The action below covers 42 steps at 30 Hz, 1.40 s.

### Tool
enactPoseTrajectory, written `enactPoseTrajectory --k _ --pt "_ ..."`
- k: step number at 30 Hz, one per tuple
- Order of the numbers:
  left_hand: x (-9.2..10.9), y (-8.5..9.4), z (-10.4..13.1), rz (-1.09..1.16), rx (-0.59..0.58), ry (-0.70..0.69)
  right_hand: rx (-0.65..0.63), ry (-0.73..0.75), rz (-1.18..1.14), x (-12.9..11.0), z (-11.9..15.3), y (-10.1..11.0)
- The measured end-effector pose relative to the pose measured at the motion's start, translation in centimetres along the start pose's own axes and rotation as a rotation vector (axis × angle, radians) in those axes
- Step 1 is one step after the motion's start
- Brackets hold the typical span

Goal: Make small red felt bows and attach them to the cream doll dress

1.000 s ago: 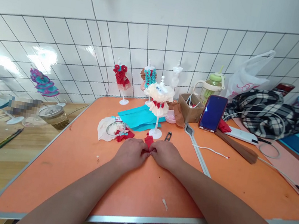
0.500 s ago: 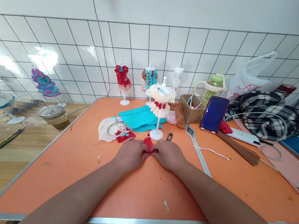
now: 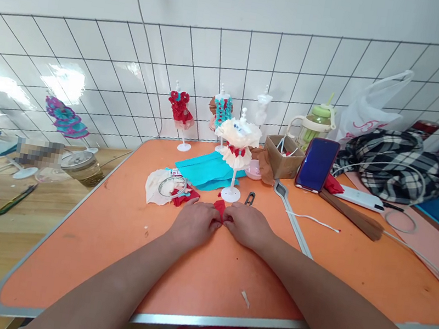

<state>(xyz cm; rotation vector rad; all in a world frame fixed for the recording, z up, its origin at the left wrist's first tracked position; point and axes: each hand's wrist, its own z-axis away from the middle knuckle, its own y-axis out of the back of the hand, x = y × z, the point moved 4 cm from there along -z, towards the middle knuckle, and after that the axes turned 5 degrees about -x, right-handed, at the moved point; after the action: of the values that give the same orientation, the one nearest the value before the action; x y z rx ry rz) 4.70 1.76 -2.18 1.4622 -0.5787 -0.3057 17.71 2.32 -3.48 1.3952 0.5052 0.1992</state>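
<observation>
Between my hands is a small piece of red crepe paper, low over the orange table. My left hand pinches its left side, fingers closed. Pressed close on the other side, my right hand grips it too; the fingertips nearly meet. Just behind stands a white mini dress form in a cream ruffled outfit with red trim. A roll of clear tape lies left on cream and red scraps. Turquoise paper is spread behind it.
Farther back stand dress forms in red and turquoise, plus a cardboard box, a green-lidded bottle and an upright phone. A small black clipper lies behind my right hand. Brown paper is at the right.
The view has shifted slightly. Both hands stay together on the red paper, with little visible change in their grip.
</observation>
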Motion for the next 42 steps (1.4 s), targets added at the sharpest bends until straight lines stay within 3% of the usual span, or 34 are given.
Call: enactPoseTrajectory --k 14,42 --pt "-0.16 -0.36 -0.39 -0.002 -0.032 -0.003 -0.016 -0.004 -0.037 0.32 -0.23 -0.26" --pt "0.01 -0.22 -0.32 -0.08 0.011 0.008 0.012 0.029 0.042 0.15 -0.14 -0.15"
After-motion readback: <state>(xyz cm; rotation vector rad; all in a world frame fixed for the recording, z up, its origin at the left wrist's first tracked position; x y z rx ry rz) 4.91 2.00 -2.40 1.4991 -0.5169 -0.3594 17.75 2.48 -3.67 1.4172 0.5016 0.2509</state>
